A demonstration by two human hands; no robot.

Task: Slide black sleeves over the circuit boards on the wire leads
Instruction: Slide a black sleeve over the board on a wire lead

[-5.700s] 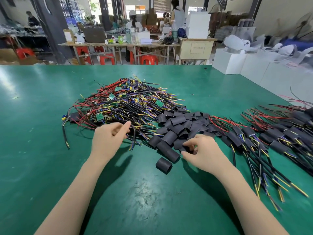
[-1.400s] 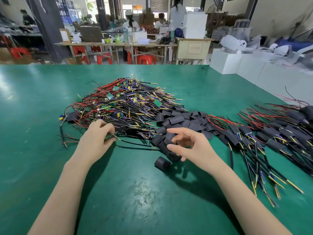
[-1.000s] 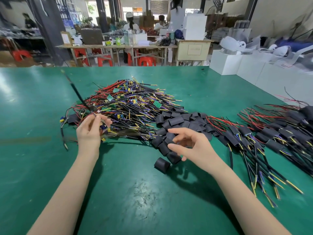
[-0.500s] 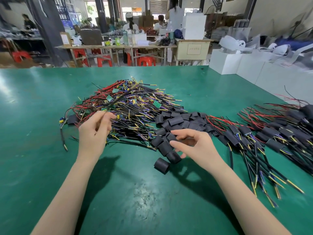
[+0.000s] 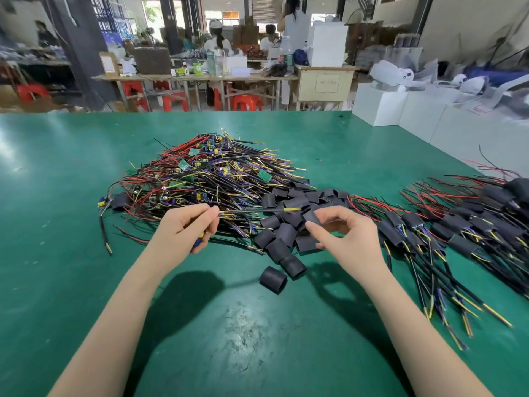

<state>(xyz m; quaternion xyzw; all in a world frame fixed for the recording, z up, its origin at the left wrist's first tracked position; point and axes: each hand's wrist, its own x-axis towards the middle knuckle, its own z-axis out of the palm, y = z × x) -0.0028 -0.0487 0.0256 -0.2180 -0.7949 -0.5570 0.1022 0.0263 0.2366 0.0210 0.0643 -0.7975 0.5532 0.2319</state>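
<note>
The left hand (image 5: 187, 229) is pinching 1 wire lead (image 5: 252, 211) between thumb and fingers, holding it up over the green worktop (image 5: 71, 253) so the black lead is running level to the right, its yellow tip pointing at the other hand. A bit of blue is peeking out under the left palm; whether that is the lead's circuit board, I cannot tell. The right hand (image 5: 346, 233) is curling thumb and forefinger around 1 black sleeve (image 5: 310, 216), gripping it just beside that yellow tip, not yet touching it. Below both hands the heap of loose sleeves (image 5: 289, 219) is lying mid-worktop, with 1 stray sleeve (image 5: 272, 279) sitting apart at the near edge of the heap. Behind, the tangle of bare leads (image 5: 206, 179) with small green boards is piling up, and on the right the already-sleeved leads (image 5: 446, 230) are fanning out.
</note>
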